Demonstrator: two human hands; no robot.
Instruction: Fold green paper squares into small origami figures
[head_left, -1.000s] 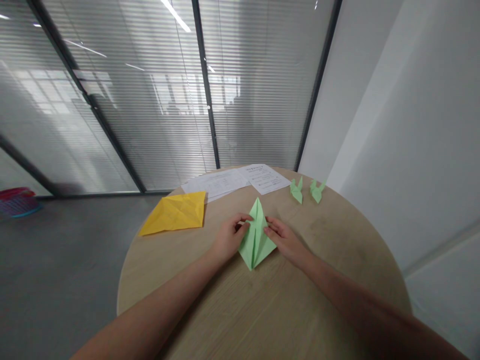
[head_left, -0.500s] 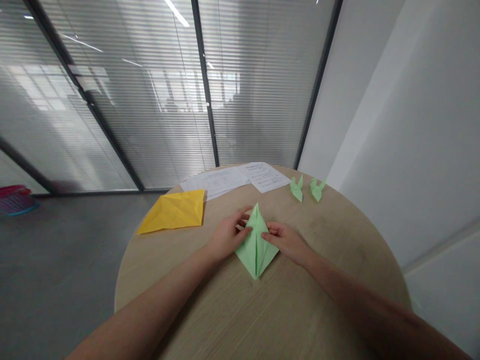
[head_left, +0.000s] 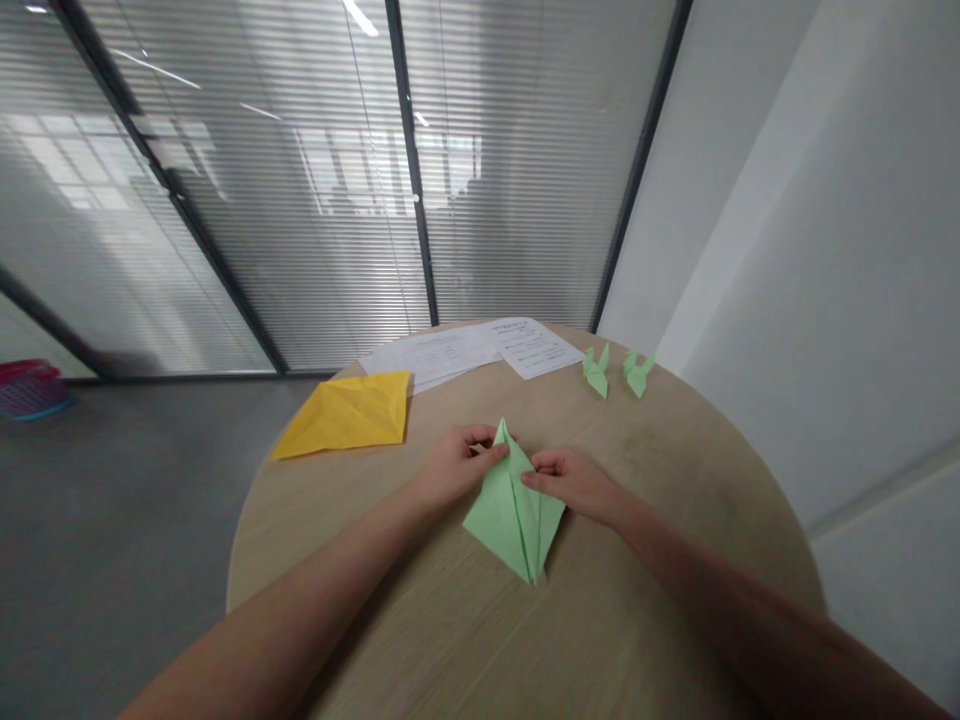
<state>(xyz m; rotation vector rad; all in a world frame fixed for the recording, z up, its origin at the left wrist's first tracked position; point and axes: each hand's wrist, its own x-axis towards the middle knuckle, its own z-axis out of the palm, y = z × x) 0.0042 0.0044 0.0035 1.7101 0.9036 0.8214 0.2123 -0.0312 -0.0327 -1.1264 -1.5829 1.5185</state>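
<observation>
Between my hands is a light green folded origami paper (head_left: 514,510), diamond-shaped with a slit down its middle and its narrow tip pointing away from me. My left hand (head_left: 461,462) pinches it near the far tip, thumb on top and fingers behind. On the right edge, my right hand (head_left: 574,485) grips the paper with its thumb on the front face and the other fingers curled behind. The paper's lower corner points toward me over the wooden table (head_left: 420,640).
A yellow creased paper (head_left: 349,412) lies at the table's left. Printed white sheets (head_left: 525,348) overlap at the far edge. Two small green origami figures (head_left: 596,372) stand at the far right. On the floor at left is a pink and blue basket (head_left: 31,390).
The green paper has turned slightly, its far tip shifting left and its near corner right and closer to me. My left hand has slid up toward the far tip.
</observation>
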